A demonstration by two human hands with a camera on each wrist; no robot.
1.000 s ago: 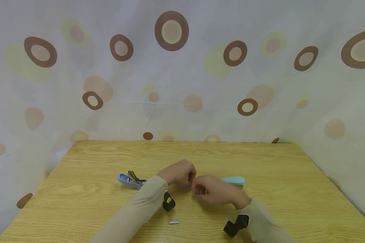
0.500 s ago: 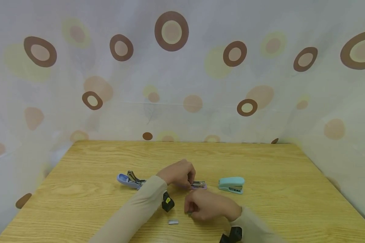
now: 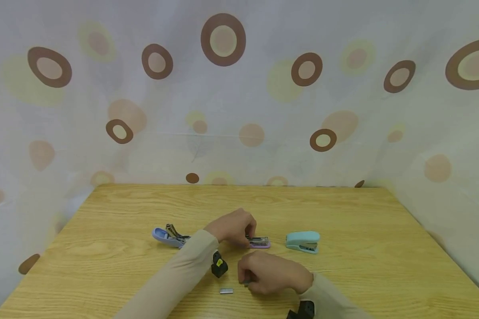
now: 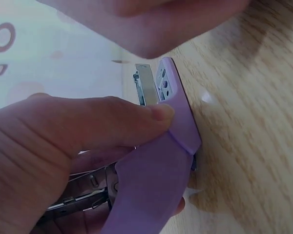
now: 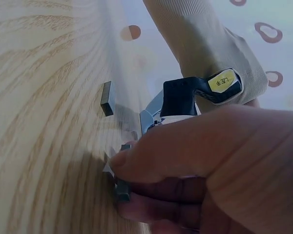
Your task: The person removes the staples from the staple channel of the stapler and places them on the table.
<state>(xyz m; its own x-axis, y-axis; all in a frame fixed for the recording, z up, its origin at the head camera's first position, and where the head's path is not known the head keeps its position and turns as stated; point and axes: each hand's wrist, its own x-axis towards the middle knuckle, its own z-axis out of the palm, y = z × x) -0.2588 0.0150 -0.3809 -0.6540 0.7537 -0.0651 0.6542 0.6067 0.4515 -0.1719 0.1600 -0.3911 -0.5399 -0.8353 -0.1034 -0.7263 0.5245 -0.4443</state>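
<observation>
My left hand [image 3: 233, 227] grips a purple stapler [image 4: 149, 183] with its top swung open. In the left wrist view, the thumb presses the side of its base, and the metal staple channel [image 4: 146, 83] stands up off the base. Nearer the front, my right hand [image 3: 269, 271] is low over the table. Its thumb and fingers pinch a small grey strip of staples [image 5: 123, 191], seen close over the wood in the right wrist view. A second strip of staples [image 3: 226, 291] lies on the table to the left of that hand.
On the wooden table [image 3: 363, 248], an opened blue stapler [image 3: 167, 238] lies left of the left forearm, partly hidden by the sleeve. A closed teal stapler [image 3: 303, 239] sits to the right of the purple one. A patterned curtain [image 3: 251, 164] hangs behind the table.
My right hand has moved from beside the left hand toward the table's front, where it now pinches a strip of staples. The left hand stays on the purple stapler. The teal stapler is uncovered.
</observation>
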